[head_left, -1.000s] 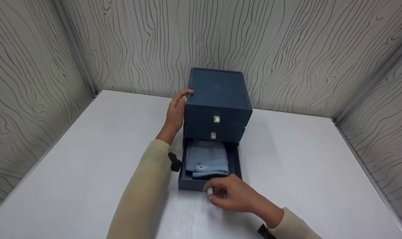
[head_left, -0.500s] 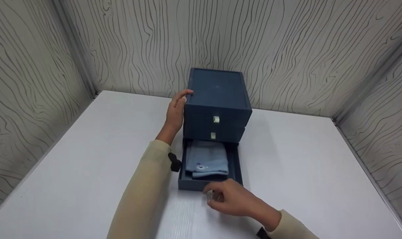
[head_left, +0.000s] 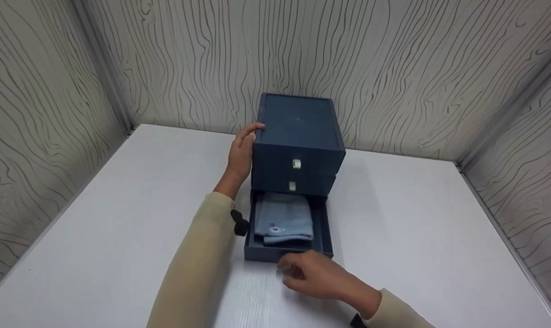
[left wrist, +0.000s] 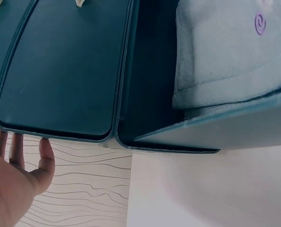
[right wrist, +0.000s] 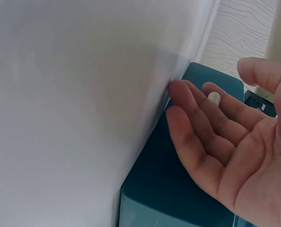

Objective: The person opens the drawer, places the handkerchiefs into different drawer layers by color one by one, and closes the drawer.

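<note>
A dark blue drawer cabinet (head_left: 298,120) stands on the white table, its bottom drawer (head_left: 262,254) pulled out at the front. Inside that drawer lies a folded light blue towel (head_left: 284,214) with a small embroidered motif. My left hand (head_left: 240,159) rests against the cabinet's left side, fingertips at its top edge; the left wrist view shows those fingers (left wrist: 46,156) extended along the side. Just in front of the drawer front is my right hand (head_left: 318,275), its fingers loosely bent and apart from the thumb. The drawer's pale knob (right wrist: 214,98) shows between the fingers in the right wrist view.
Two upper drawers are closed, with pale knobs, the top one (head_left: 296,164) above the middle one (head_left: 292,186). Wood-grain patterned panels (head_left: 175,64) enclose the back and both sides. White table (head_left: 421,237) extends to the left and right of the cabinet.
My right hand has let go of the bottom drawer's knob and drawn slightly back toward me, fingers and thumb parting. The left hand, drawer and towel have stayed in place.
</note>
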The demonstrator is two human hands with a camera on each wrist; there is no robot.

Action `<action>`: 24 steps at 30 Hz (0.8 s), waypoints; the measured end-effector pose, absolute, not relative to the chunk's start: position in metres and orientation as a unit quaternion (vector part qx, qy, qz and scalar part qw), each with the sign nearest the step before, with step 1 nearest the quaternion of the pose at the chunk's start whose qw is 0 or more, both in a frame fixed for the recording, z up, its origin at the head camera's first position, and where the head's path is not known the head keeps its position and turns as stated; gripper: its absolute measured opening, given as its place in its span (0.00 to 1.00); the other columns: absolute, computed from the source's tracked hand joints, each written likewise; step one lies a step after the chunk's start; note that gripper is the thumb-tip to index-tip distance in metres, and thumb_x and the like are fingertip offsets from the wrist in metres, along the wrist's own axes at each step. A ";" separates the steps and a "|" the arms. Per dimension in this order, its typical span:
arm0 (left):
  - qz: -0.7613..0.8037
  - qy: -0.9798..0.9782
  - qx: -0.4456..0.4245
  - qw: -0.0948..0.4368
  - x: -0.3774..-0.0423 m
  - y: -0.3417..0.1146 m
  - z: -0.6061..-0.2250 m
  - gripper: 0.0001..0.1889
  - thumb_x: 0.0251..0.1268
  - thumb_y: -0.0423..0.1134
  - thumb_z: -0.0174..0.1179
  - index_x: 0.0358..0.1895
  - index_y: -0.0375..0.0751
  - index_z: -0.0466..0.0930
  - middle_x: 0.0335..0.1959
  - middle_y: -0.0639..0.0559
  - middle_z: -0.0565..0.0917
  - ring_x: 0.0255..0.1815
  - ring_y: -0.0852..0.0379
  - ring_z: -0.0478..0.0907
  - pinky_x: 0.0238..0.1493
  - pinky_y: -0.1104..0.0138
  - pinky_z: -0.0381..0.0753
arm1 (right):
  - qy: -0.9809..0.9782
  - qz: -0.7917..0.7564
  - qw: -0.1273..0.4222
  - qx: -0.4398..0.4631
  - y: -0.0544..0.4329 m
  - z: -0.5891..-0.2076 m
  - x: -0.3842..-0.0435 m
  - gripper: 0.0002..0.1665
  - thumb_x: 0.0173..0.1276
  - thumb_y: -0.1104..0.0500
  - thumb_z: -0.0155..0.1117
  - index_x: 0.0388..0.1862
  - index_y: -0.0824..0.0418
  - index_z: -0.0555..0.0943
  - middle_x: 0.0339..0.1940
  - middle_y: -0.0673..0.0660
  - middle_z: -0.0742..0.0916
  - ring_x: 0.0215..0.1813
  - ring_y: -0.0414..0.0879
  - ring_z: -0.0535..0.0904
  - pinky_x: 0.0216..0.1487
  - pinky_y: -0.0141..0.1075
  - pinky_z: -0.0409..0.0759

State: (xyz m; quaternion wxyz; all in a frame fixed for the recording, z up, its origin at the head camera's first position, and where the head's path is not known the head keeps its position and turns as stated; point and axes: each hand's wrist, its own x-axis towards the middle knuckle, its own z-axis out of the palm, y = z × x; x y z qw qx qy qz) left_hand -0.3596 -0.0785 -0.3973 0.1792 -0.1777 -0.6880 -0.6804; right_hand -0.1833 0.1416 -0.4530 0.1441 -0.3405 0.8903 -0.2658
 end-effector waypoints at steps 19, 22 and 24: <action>-0.681 -0.692 -0.168 0.170 -0.358 -0.079 -0.397 0.20 0.78 0.41 0.35 0.60 0.40 0.75 0.66 0.48 0.70 0.54 0.58 0.71 0.60 0.61 0.66 | 0.923 -0.224 0.096 -0.299 0.131 -0.452 -0.178 0.11 0.62 0.53 0.63 0.44 0.49 0.83 0.30 0.41 0.85 0.31 0.30 0.77 0.32 0.30 0.75; -0.681 -0.691 -0.171 0.172 -0.358 -0.079 -0.397 0.20 0.78 0.40 0.35 0.60 0.40 0.74 0.70 0.46 0.66 0.51 0.54 0.70 0.62 0.59 0.63 | 0.927 -0.223 0.088 -0.289 0.130 -0.452 -0.176 0.11 0.61 0.55 0.63 0.43 0.50 0.83 0.32 0.42 0.86 0.33 0.31 0.78 0.33 0.31 0.76; -0.681 -0.690 -0.173 0.174 -0.358 -0.079 -0.398 0.20 0.78 0.40 0.35 0.60 0.40 0.75 0.70 0.46 0.67 0.48 0.56 0.69 0.60 0.60 0.63 | 0.927 -0.226 0.083 -0.287 0.129 -0.452 -0.176 0.09 0.61 0.56 0.63 0.41 0.50 0.83 0.33 0.42 0.86 0.34 0.32 0.79 0.35 0.31 0.77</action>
